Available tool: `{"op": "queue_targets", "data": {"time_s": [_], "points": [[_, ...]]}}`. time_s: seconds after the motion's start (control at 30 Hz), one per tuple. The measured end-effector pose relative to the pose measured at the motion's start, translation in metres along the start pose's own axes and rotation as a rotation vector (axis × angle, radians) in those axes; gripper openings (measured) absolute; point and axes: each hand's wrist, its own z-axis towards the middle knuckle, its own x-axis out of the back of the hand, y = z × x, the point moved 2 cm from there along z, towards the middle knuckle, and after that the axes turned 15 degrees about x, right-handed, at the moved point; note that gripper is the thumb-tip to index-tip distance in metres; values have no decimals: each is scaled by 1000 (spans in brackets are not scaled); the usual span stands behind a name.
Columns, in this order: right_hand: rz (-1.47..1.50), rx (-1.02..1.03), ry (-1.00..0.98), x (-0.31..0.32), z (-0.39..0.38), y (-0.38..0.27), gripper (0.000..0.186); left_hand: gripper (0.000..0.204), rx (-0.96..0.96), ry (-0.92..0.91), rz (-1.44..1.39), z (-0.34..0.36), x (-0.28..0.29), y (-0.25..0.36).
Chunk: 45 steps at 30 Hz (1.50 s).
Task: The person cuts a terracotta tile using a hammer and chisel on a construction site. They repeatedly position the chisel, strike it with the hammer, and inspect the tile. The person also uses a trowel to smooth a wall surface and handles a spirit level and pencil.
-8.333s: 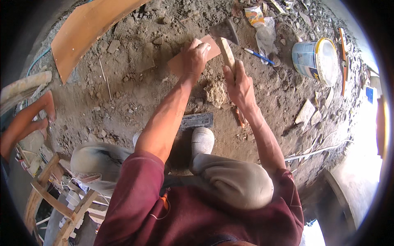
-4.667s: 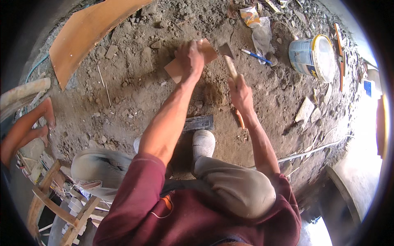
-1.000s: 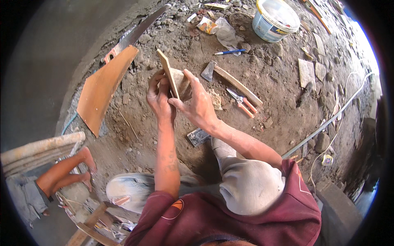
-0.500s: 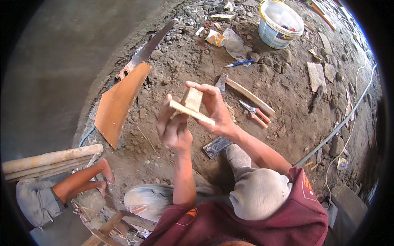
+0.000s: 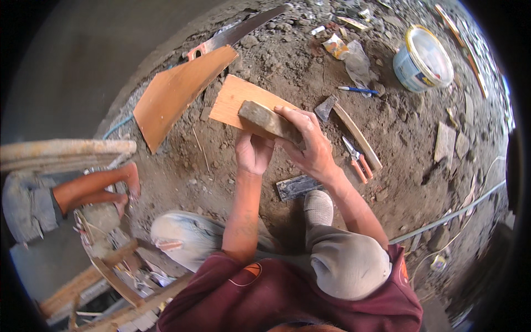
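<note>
A small orange-brown wooden board [image 5: 235, 99] is held up over the dirt in front of me, its flat face showing. My left hand [image 5: 254, 152] grips it from below at its near edge, with the fingers hidden behind it. Across the board lies a rough grey-brown block [image 5: 265, 119]. My right hand [image 5: 310, 144] is closed round the block's right end, thumb beneath and fingers on top. On the ground to the right of it rest a hatchet [image 5: 326, 108] with a pale wooden handle and pruning shears [image 5: 358, 160] with orange grips.
A handsaw [image 5: 243, 32] and a larger brown panel [image 5: 182, 94] lie far left. A bucket [image 5: 412, 69] stands far right, near a blue pen [image 5: 357, 89]. A dark rectangular plate [image 5: 298, 187] lies by my foot. Another person's legs [image 5: 94, 191] show at left, below wooden poles [image 5: 66, 148].
The board has turned from nearly edge-on to showing its broad face. The block, earlier upright on it, now lies along it. My view has shifted, moving the ground items rightward.
</note>
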Motion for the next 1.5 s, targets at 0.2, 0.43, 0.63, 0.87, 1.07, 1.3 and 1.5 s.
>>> {"op": "queue_targets", "data": {"time_s": [0.2,0.43,0.63,0.87,1.07,1.3,1.5], "points": [[-94,-160,13,-11,-10,-4,61,56,197,-277,-301,6,-2,-1],[-269,-350,-20,-25,-20,6,63,53,191,78,53,21,-29,-4],[583,-659,194,10,-32,28,54,54,417,96,27,30,-3,19],[231,-626,-18,3,-16,7,48,52,465,149,85,32,4,11],[-410,-230,-77,-24,-13,7,55,50,380,166,204,30,-13,-11],[-358,-289,5,-28,-20,9,53,44,246,156,272,16,-26,-13],[168,-640,206,-13,-15,12,47,20,-1,296,269,14,-33,-17]]}}
